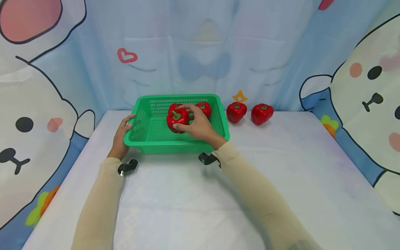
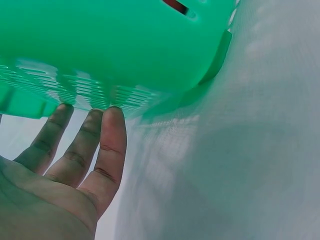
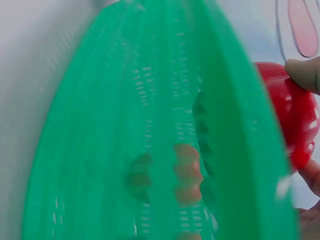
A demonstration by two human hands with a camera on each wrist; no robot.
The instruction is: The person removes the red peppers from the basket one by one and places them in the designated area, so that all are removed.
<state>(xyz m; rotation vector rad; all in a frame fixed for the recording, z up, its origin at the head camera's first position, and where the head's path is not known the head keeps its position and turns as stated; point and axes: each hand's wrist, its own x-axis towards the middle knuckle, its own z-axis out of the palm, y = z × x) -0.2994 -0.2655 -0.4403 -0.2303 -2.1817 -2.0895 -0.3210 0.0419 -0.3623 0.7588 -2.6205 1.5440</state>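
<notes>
A green plastic basket [image 1: 156, 143] with slotted walls stands on the table. My left hand [image 1: 120, 137] holds it by its left rim; in the left wrist view three fingers [image 2: 111, 145] reach beneath the rim to the wall. My right hand [image 1: 200, 123] pinches a red bell pepper [image 1: 177, 119] between thumb and fingers, over the middle of the basket. Two more red bell peppers are in the basket: one [image 1: 175, 107] partly hidden behind the held one, another [image 1: 204, 108] near the back right. In the right wrist view, the basket wall partly covers the held pepper [image 3: 292, 110].
Right of the basket, two red bell peppers [image 1: 236, 111] [image 1: 261, 114] sit on the table near its back edge. A pale cloth [image 1: 175, 194] covers the table. Behind hangs a blue curtain [image 1: 200, 52] with cartoon prints.
</notes>
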